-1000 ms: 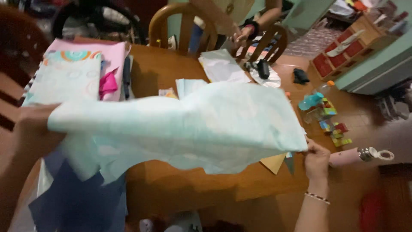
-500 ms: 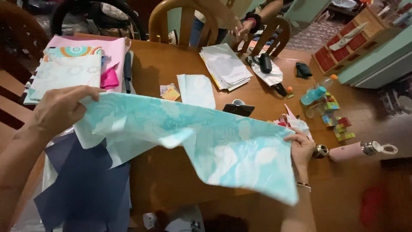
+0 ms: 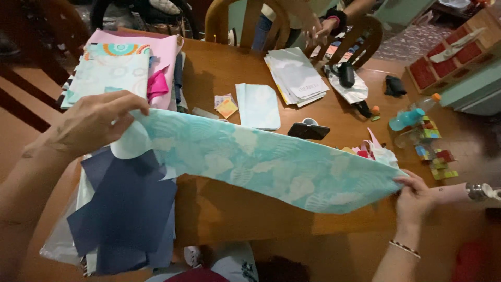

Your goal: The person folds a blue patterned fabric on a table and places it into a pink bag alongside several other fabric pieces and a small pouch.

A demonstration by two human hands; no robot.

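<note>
1. Turquoise leaf-print cloth (image 3: 261, 162) hangs stretched above the wooden desk (image 3: 235, 209).
2. Left hand (image 3: 91, 122) fingers pinch its left end.
3. Right hand (image 3: 415, 196) fingers grip its right end.

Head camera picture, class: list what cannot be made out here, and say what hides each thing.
- Wooden table under the light blue patterned cloth: covered.
- Left hand fingertips: tucked behind the cloth edge.
- Other person's hand: arm cut off by the top edge.
- Small colourful blocks: too small to tell apart.
- Dark navy fabric pieces: count unclear, overlapping.
</note>
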